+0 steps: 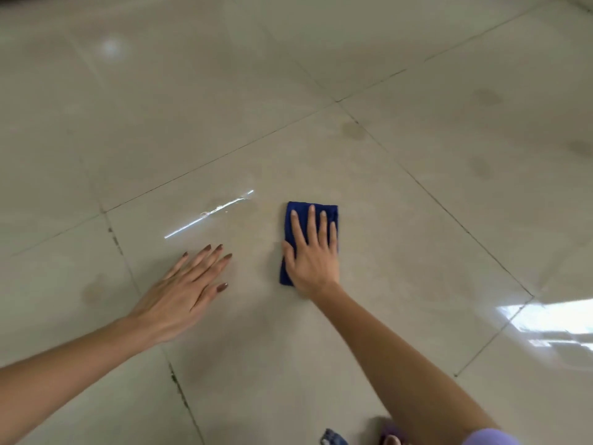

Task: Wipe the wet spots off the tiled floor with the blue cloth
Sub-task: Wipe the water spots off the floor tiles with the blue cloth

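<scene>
Blue cloth (304,223): one, folded, flat on tiled floor (417,268) | right hand (313,255): pressing cloth, fingers straight and spread | left hand (189,290): left of cloth, well apart, fingers straight, holding nothing | wet streak (221,208): one, beyond left fingertips | dark spots (353,130): four, beyond and right of cloth

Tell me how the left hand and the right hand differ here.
The right hand presses flat on the blue cloth; the left hand holds nothing, spread over the bare tiled floor. The left hand's nails look dark brown, the right hand's pale. Both are palm down with straight fingers.
</scene>
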